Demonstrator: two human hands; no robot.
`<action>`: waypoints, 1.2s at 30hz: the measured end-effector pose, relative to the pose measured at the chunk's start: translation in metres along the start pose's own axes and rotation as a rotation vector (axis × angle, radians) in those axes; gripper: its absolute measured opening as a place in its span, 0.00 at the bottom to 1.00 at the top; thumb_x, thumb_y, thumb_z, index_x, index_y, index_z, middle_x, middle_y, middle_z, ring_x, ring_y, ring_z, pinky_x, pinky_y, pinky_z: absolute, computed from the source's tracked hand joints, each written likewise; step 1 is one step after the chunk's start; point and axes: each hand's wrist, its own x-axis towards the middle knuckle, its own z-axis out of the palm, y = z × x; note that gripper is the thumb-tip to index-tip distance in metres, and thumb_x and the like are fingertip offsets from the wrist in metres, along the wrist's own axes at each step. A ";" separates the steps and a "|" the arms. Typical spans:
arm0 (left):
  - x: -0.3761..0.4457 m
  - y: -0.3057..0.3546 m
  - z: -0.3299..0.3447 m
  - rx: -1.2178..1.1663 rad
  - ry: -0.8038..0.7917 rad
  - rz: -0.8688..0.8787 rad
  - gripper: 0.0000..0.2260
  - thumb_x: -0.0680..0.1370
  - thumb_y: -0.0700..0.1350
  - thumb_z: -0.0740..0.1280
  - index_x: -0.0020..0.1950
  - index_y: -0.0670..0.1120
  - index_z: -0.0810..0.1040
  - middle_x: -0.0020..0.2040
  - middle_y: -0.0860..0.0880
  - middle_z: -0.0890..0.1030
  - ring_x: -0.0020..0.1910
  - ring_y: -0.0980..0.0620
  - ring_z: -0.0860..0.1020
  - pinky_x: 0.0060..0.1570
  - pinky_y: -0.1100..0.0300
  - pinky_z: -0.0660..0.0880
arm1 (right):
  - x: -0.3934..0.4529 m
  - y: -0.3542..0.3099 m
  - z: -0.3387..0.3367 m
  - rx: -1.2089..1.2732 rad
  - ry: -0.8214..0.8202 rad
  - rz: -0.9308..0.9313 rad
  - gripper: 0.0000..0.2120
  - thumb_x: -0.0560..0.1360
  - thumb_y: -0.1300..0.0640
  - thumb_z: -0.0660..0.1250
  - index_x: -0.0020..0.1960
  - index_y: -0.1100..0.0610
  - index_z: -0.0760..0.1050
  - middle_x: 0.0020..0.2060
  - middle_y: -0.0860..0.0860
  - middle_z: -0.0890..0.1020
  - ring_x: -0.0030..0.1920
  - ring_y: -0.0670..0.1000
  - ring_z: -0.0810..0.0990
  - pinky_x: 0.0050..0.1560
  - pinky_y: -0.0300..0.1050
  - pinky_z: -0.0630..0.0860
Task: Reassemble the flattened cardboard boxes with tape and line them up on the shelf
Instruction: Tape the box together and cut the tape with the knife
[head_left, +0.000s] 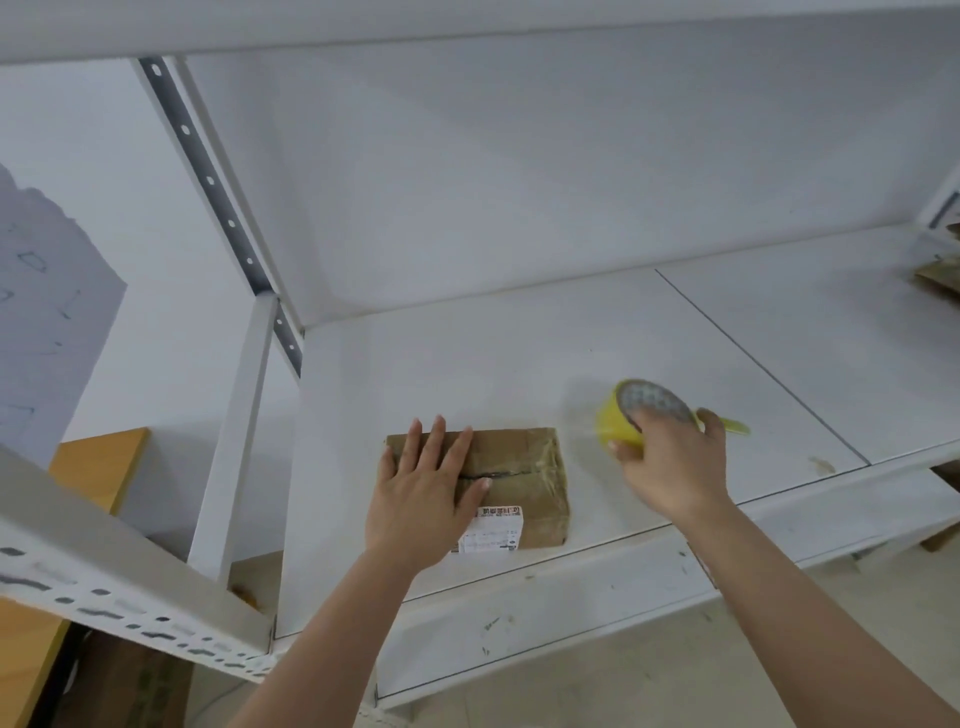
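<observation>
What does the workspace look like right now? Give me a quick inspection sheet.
Surface: white shelf, scuffed, with a stain near its front edge.
Job's things: cardboard box lying on the shelf, seam partly taped, white label at its front edge; yellow tape roll to its right.
Clutter: more cardboard at the shelf's far right, mostly out of frame.
Grippers: left hand presses flat on the box; right hand grips the tape roll.
Cables: nothing seen.
Surroundings: white wall behind, perforated shelf posts, wooden board at left, floor below.
</observation>
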 end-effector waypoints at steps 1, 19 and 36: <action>0.000 0.000 -0.003 -0.029 -0.006 0.000 0.33 0.77 0.69 0.40 0.80 0.57 0.44 0.81 0.51 0.44 0.79 0.49 0.39 0.76 0.47 0.42 | 0.004 -0.009 -0.013 0.155 0.001 -0.036 0.11 0.77 0.50 0.66 0.57 0.53 0.76 0.48 0.50 0.81 0.54 0.55 0.78 0.65 0.49 0.64; -0.012 -0.009 -0.038 -1.406 0.129 -0.073 0.14 0.85 0.45 0.56 0.68 0.49 0.75 0.59 0.50 0.81 0.60 0.58 0.79 0.60 0.67 0.72 | 0.000 -0.108 -0.023 0.442 -0.559 -0.442 0.18 0.74 0.43 0.70 0.36 0.55 0.70 0.31 0.47 0.72 0.32 0.48 0.71 0.37 0.46 0.66; 0.000 -0.018 -0.023 -1.513 0.559 -0.301 0.17 0.84 0.52 0.53 0.71 0.54 0.71 0.59 0.55 0.82 0.59 0.56 0.80 0.63 0.57 0.74 | 0.039 -0.104 -0.025 0.424 -0.503 -0.336 0.32 0.62 0.29 0.70 0.32 0.59 0.71 0.26 0.49 0.66 0.29 0.50 0.66 0.35 0.45 0.60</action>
